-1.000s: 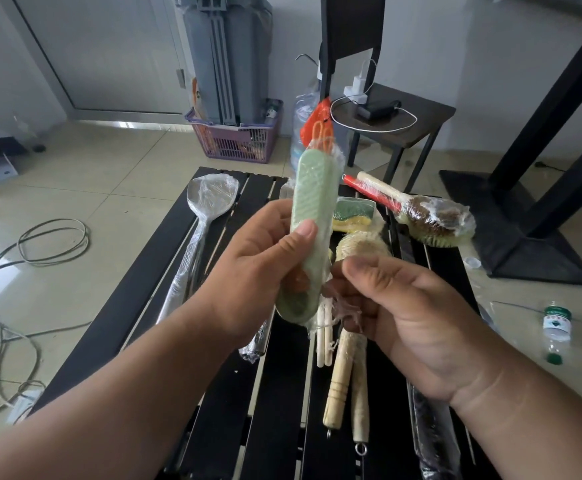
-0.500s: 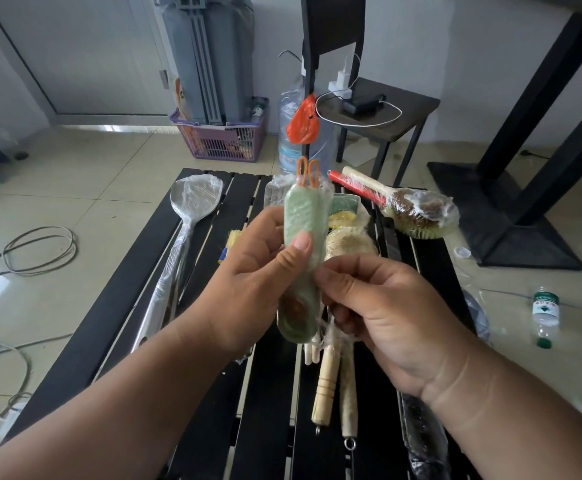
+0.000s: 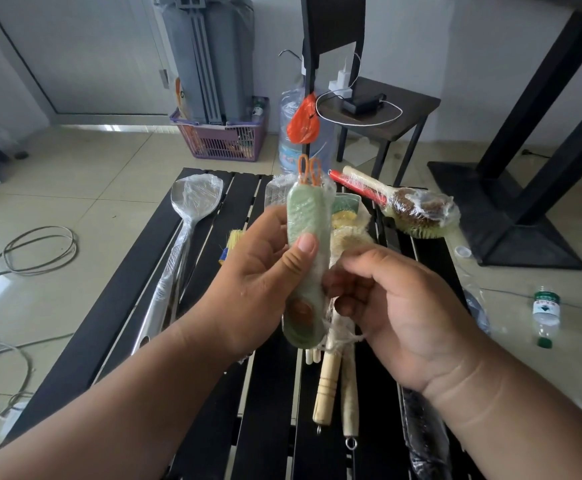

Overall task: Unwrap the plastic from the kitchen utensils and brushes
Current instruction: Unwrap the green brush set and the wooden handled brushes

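Gripping the plastic-wrapped pale green brush [image 3: 306, 216] upright, the left hand [image 3: 265, 282] steadies it while the right hand [image 3: 397, 306] pinches its wrap.

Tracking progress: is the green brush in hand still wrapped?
Wrapped. Clear film still bunches around the green brush, which the left hand grips.

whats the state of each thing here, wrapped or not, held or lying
green brush: still in plastic, held upright by left hand
right hand: fingers curled at the wrap beside the brush
metal ladle: wrapped, lying on black table
bristle brush: wrapped, lying
wooden-handled brushes: lying, wrap unclear
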